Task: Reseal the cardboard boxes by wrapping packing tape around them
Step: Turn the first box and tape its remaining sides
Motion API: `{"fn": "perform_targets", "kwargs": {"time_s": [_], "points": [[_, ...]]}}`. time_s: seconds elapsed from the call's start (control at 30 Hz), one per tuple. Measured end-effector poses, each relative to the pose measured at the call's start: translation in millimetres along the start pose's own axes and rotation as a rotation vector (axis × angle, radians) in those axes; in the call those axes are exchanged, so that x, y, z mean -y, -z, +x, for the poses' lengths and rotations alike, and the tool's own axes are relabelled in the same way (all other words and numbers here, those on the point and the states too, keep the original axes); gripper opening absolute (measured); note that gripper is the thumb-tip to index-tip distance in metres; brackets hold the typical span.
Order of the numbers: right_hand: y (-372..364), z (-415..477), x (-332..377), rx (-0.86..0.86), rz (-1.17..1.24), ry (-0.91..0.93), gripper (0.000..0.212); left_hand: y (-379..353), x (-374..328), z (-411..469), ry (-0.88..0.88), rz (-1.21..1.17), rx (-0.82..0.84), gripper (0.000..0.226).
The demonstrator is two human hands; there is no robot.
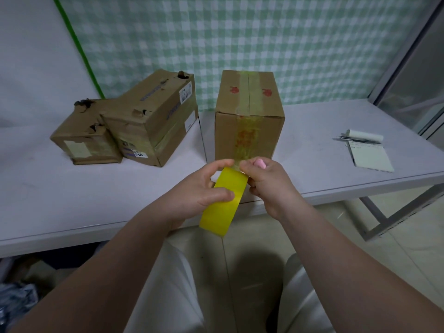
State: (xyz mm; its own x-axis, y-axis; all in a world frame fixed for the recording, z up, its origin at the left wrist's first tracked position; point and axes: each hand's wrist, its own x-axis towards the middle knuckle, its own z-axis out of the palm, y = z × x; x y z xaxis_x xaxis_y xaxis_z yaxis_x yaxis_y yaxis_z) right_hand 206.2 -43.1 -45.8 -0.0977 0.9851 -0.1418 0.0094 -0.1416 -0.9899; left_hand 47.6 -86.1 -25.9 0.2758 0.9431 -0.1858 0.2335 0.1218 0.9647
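The left hand (204, 188) is gripping the tape roll (223, 207) at 6 o'clock; the right hand (266, 186) is pinching its loose end. The box (249, 131) at 12 o'clock is showing 1 strip; 2 torn boxes (149, 116) at 10 o'clock are seemingly waiting

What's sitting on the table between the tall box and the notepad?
Nothing. In the head view, only bare table lies between the tall box and the notepad.

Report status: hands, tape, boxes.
Left hand grips yellow tape roll. Right hand holds pink item, thumb at the roll's top edge. Upright box dead ahead, seam already taped; nothing between.
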Motion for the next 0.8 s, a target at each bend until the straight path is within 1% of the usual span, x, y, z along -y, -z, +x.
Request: {"fn": "perform_targets", "kwargs": {"time_s": [0.07,0.2,0.3,0.4,0.5,0.6,0.67,0.73,0.8], "points": [[-1.5,-0.4,0.6,0.013,-0.021,0.053,0.02,2.3,-0.5,-0.6,0.02,-0.001,0.0,0.058],[-6.4,-0.8,1.9,0.036,-0.072,0.134,0.022,8.8,-2.0,-2.5,0.064,-0.012,0.043,0.07],[-13.7,-2.2,5.1,0.053,-0.084,0.179,0.022,15.4,-2.6,-2.9,0.071,-0.013,0.068,0.071],[-20.4,-2.1,8.9,0.022,-0.094,0.199,0.02,23.8,-3.6,-5.0,0.056,-0.004,0.071,0.07],[-29.0,0.0,12.6,-0.042,-0.192,0.232,0.023,30.6,-6.1,-8.8,0.013,0.03,0.025,0.067],[-40.8,4.7,15.0,-0.077,-0.33,0.255,0.029,39.6,-9.4,-12.3,0.007,0.155,-0.067,0.061],[-45.1,11.0,14.0,-0.1,-0.389,0.227,0.033,49.8,-9.6,-15.1,0.017,0.27,-0.137,0.062],[-46.0,19.1,10.9,-0.087,-0.441,0.137,0.031,61.2,-8.9,-16.9,0.028,0.406,-0.214,0.064],[-49.2,24.9,6.1,-0.021,-0.451,0.007,0.021,71.7,-4.5,-15.3,0.042,0.661,-0.291,0.067]]}}
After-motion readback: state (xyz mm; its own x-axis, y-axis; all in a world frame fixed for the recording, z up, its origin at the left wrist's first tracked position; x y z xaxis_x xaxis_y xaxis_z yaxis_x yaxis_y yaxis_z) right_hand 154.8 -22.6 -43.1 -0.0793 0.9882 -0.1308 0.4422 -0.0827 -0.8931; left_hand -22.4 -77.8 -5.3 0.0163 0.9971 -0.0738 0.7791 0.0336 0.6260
